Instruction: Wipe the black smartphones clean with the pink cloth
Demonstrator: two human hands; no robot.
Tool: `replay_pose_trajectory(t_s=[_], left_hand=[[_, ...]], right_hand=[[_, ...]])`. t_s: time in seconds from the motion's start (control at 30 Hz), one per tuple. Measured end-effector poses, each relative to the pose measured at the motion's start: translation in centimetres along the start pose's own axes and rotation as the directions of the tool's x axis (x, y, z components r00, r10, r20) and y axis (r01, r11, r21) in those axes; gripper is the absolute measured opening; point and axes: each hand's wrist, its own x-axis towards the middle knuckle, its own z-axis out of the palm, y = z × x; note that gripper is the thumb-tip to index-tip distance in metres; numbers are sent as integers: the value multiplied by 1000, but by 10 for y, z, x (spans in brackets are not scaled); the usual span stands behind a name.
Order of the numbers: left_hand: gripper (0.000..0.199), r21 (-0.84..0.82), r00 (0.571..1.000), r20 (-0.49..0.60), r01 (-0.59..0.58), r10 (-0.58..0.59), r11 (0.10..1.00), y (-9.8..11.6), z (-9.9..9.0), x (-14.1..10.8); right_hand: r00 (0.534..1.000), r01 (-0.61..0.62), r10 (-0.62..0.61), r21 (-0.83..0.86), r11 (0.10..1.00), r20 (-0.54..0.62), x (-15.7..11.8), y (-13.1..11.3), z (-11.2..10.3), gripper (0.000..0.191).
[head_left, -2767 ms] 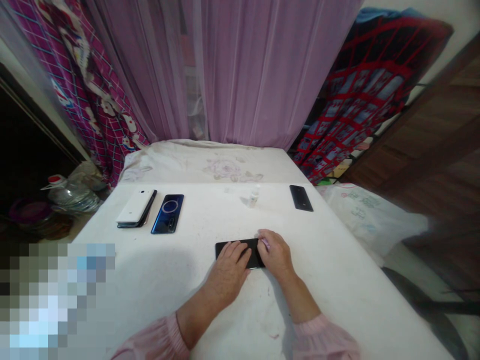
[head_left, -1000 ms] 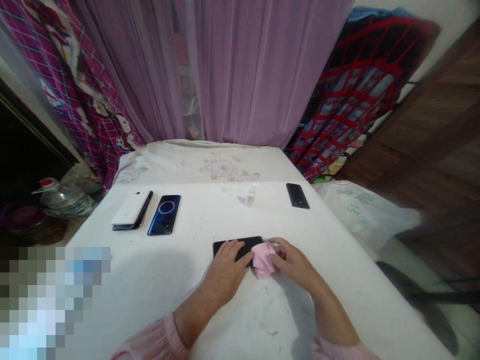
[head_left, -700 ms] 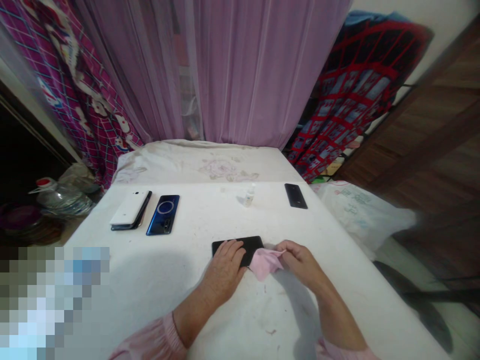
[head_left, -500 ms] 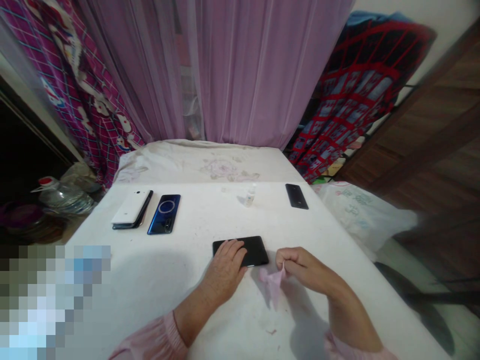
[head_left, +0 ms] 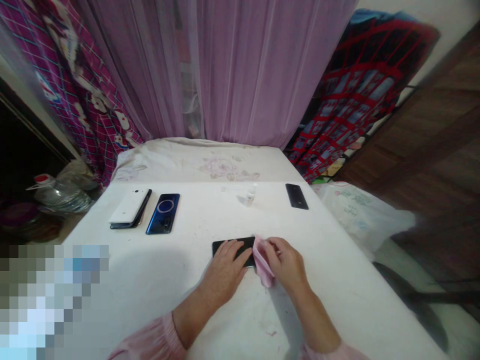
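Note:
A black smartphone (head_left: 247,243) lies flat on the white table, its long side running left to right. My left hand (head_left: 225,267) rests on its left part with fingers stretched out flat over the surface, steadying it. Against the phone's right end is a pink cloth (head_left: 263,265), pinched in the closed fingers of my right hand (head_left: 285,262). The cloth covers that end of the phone and hangs over its near edge.
A white phone (head_left: 129,207) tops a small stack at left, beside a blue phone (head_left: 164,214). Farther back stand a small clear bottle (head_left: 250,196) and another dark phone (head_left: 297,196). A plastic bag (head_left: 365,215) sits past the table's right edge.
My right hand has moved left and brought the pink cloth from beside the phone onto its right end. My left hand stays on the phone.

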Motion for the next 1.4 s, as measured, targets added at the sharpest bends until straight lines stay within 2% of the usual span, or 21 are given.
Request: replay_pose_trajectory(t_s=[0.17, 0.23, 0.33, 0.4, 0.5, 0.7, 0.87, 1.1, 1.27, 1.4], left_hand=[[33, -10, 1000, -12, -4, 4, 1000, 0, -1, 1], [31, -49, 999, -42, 6, -9, 999, -2, 2, 0], [34, -77, 998, -59, 15, -19, 997, -5, 5, -2], [37, -76, 998, -56, 12, -16, 997, -5, 5, -3], [45, -57, 1000, -31, 1, -3, 998, -3, 3, -2], [49, 93, 999, 2, -50, 50, 994, -3, 5, -1], [49, 108, 998, 7, -65, 65, 992, -4, 7, -2], [36, -4, 1000, 21, -3, 3, 1000, -1, -1, 0], [32, -24, 1000, 28, 8, -7, 1000, -1, -1, 0], [29, -31, 1000, 14, 8, -8, 999, -1, 1, 1]], right_hand=[[993, 110, -112, 45, 993, 30, -18, -1, 6, 28], [997, 51, -55, 84, 995, 47, -17, 4, 6, 32], [989, -86, 68, 133, 987, 134, -14, 12, 5, 35], [987, -97, 84, 93, 991, 134, -14, 13, 5, 33], [999, -5, 6, -15, 1000, 45, -17, 9, 7, 33], [974, 217, -208, -99, 971, 93, -18, 2, 6, 37], [936, 351, -346, -95, 931, 64, -16, 1, 8, 43], [919, 388, -385, -30, 921, 85, -14, 6, 13, 38], [902, 428, -419, -72, 901, 106, -9, 7, 19, 45], [897, 439, -429, -120, 890, 104, -4, 9, 26, 42]])
